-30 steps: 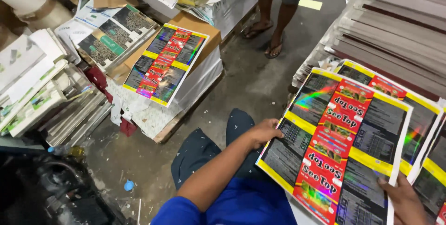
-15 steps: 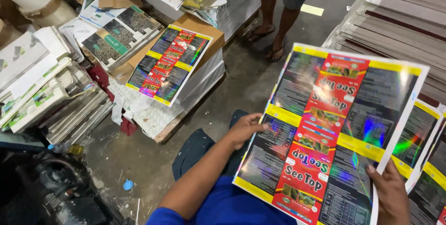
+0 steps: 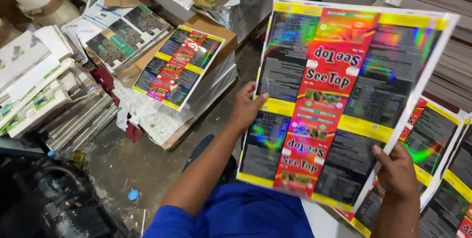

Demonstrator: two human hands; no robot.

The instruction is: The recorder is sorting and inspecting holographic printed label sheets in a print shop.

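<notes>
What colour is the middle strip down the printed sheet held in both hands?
Red, between black panels with yellow bands, on the printed sheet; the head view shows it.

Printed sheet (image 3: 339, 100): black panels, red centre strip, yellow bands, rainbow holographic sheen.

Person in blue work clothes

A bright blue short sleeve (image 3: 169, 223) covers the left upper arm; forearms and hands are bare.

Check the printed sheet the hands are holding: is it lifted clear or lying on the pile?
Lifted clear. The printed sheet is tilted up, gripped by the left hand and right hand, above the pile.
</notes>
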